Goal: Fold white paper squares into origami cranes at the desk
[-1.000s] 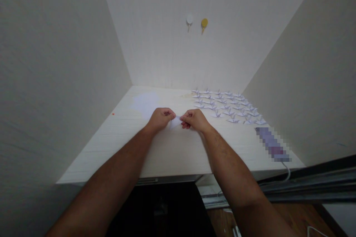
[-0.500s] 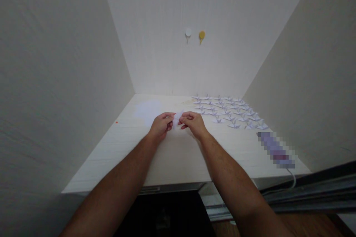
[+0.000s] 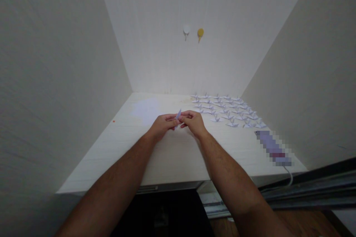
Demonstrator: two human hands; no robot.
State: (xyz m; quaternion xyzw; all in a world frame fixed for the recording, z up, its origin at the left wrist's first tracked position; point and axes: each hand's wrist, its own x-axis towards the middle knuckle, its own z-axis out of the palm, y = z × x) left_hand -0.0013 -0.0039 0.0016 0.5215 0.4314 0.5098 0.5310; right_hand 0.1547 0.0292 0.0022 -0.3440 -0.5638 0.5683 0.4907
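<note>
A small folded piece of white paper (image 3: 178, 114) is pinched between my two hands above the middle of the table, its pointed end sticking up. My left hand (image 3: 163, 125) grips its left side with thumb and fingers. From the right, my right hand (image 3: 193, 121) pinches the same paper, and the fingertips of both hands meet around it. Most of the lower part of the paper is hidden by my fingers. To the right of my hands, several white origami cranes (image 3: 216, 119) stand in rows.
White paper sheets (image 3: 146, 109) lie at the back left of the white table (image 3: 122, 152). A pixelated flat object (image 3: 274, 149) with a white cable (image 3: 289, 177) lies at the right edge. White (image 3: 186, 29) and yellow (image 3: 200, 32) hooks hang on the back wall. A small orange dot (image 3: 114, 121) is at left.
My hands have closed in around the folded paper, the left thumb now pressing on it. The paper looks narrower and more upright. The whole view has shifted slightly.
</note>
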